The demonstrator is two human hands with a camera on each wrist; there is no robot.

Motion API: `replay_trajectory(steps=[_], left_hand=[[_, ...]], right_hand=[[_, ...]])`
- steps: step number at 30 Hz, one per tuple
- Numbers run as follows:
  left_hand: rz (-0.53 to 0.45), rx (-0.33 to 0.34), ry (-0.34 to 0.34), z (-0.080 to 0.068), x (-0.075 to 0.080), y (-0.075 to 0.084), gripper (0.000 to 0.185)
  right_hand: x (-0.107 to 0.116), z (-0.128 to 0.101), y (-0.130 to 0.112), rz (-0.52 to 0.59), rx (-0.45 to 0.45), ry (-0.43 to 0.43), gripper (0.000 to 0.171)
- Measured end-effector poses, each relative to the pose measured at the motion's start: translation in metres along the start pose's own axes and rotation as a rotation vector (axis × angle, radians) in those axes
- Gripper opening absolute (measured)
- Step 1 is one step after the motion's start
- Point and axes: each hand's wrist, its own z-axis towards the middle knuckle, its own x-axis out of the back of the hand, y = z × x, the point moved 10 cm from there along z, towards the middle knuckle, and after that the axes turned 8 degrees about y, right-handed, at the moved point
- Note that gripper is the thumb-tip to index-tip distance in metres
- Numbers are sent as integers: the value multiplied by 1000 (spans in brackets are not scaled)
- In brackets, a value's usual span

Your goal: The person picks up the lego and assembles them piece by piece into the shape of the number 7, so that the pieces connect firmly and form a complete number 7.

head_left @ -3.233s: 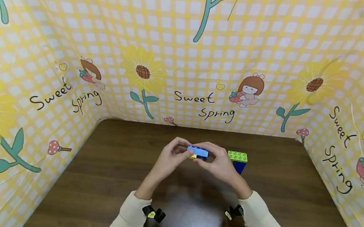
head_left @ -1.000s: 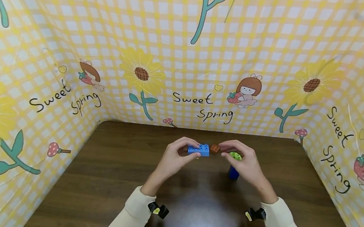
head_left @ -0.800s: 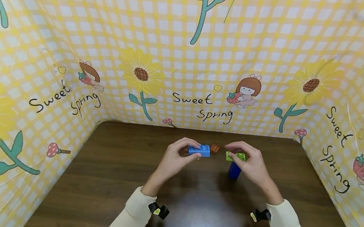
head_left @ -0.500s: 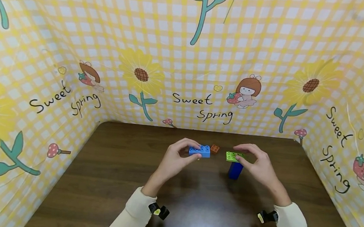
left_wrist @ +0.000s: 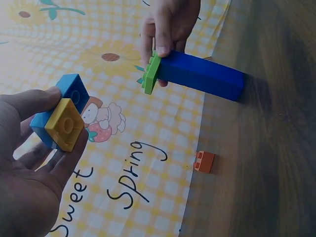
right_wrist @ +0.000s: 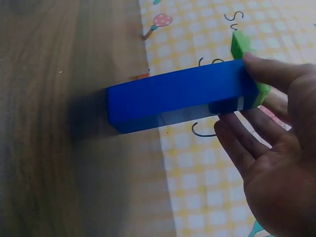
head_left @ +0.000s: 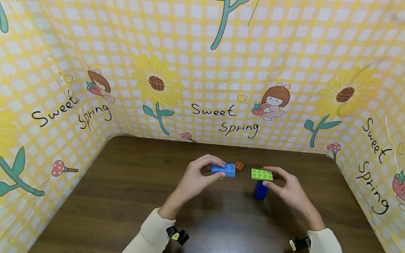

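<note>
My left hand (head_left: 214, 169) holds a light blue brick (head_left: 225, 169) above the table, thumb and fingers curled round it. In the left wrist view a small yellow brick (left_wrist: 65, 123) is stuck to the blue brick's (left_wrist: 69, 89) underside. To the right, a tall dark blue tower (head_left: 260, 190) stands on the table with a green brick (head_left: 261, 174) on top. My right hand (head_left: 270, 178) pinches the right end of that green brick (right_wrist: 242, 47) between thumb and fingers. The remaining fingers (right_wrist: 237, 143) lie straight beside the tower (right_wrist: 177, 96).
A small orange brick (head_left: 239, 165) lies on the dark wooden table (head_left: 125, 200) behind and between the two hands. Yellow checked backdrop walls (head_left: 208, 62) close the table in at the back, left and right.
My right hand left the light blue brick, moved right over the green-topped tower, then slid back to the green brick's right end. The left hand with its brick has barely moved.
</note>
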Motion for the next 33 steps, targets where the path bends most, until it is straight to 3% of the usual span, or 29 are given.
replay_trajectory(steps=[15,33], left_hand=[[-24,-10,-10,2,-6,-2,20],[7,-13,-12,5,-12,-10,17]], right_hand=[[-2,-1,8,69,-26,43,42],[-39,6,-13,157,18,-7,42]])
